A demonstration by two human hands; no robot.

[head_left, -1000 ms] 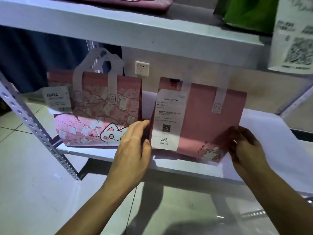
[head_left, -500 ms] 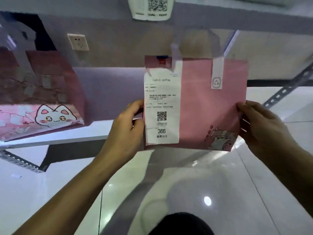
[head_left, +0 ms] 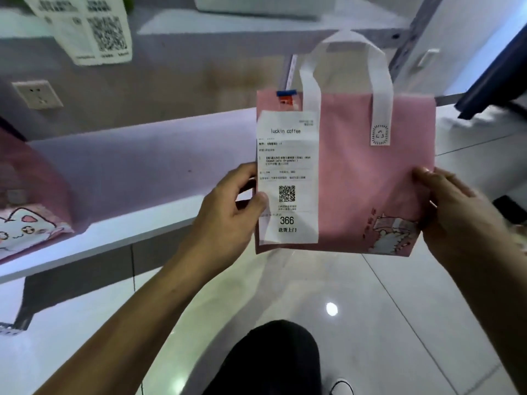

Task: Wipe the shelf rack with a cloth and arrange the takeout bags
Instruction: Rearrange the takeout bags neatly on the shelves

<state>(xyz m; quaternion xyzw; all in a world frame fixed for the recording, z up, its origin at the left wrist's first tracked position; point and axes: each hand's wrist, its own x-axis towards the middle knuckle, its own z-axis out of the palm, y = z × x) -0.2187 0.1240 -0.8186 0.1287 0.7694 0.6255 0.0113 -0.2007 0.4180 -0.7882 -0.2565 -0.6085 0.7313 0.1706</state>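
Note:
A pink takeout bag [head_left: 370, 178] with white handles and a white receipt [head_left: 286, 178] marked 366 hangs in the air, clear of the shelf. My left hand [head_left: 228, 212] grips its left edge, thumb on the receipt. My right hand [head_left: 456, 215] grips its right edge. The white shelf board [head_left: 137, 178] lies to the left, behind the bag. A second pink bag with a cat print [head_left: 28, 223] lies on that shelf at the far left, partly out of frame. No cloth is in view.
An upper shelf [head_left: 256, 32] runs overhead, with a QR-code slip [head_left: 94, 32] hanging from it. A wall socket [head_left: 37, 94] is behind the shelf. A perforated upright [head_left: 410, 41] stands at the right. My dark trouser leg and shoe [head_left: 273, 363] are over glossy floor tiles.
Both hands lifted the 366 bag off the shelf and carried it right, out over the floor. The handles now stand up. The view swung right and down.

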